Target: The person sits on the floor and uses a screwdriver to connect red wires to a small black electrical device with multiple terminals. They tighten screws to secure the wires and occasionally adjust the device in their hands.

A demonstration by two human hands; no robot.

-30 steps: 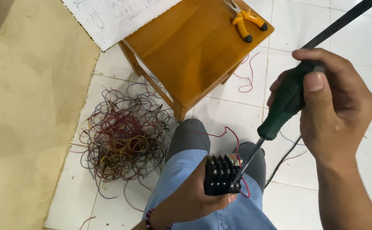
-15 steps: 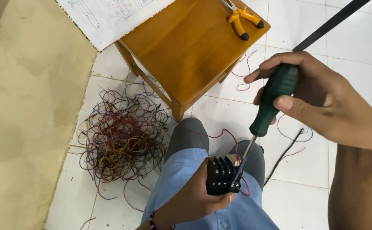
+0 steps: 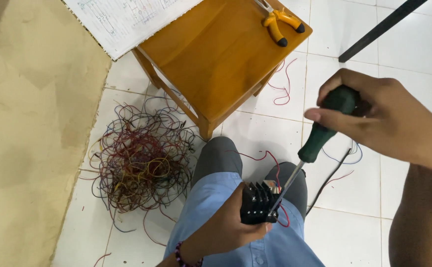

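Left hand (image 3: 226, 227): I see it low in the middle of the view, over the lap in light blue cloth. The fingers are closed around a small black ribbed block (image 3: 256, 202), and the thumb presses on its lower edge. A beaded bracelet (image 3: 184, 257) is on the wrist.

Right hand (image 3: 374, 118): it is raised at the right side, closed fully around the green handle of a screwdriver (image 3: 320, 138). The index finger lies stretched along the handle.

Screwdriver: the metal shaft goes down and to the left, and the tip touches the right edge of the black ribbed block. I cannot tell if the tip sits in a screw.

Black ribbed block: it is held above the knees, tilted a little, with a red wire (image 3: 270, 160) looping just beside it.

Wire pile (image 3: 137, 163): a big tangle of red, yellow and dark wires lies on the white tiled floor (image 3: 413, 44), left of the knees.

Wooden stool (image 3: 221, 54): it stands above the knees in the view. Yellow-handled pliers (image 3: 278, 22) lie on its far corner, and a sheet with a drawn diagram (image 3: 127, 17) overlaps its left edge.

Dark rod (image 3: 379, 29): it lies slanted across the tiles at the top right, well apart from both hands.
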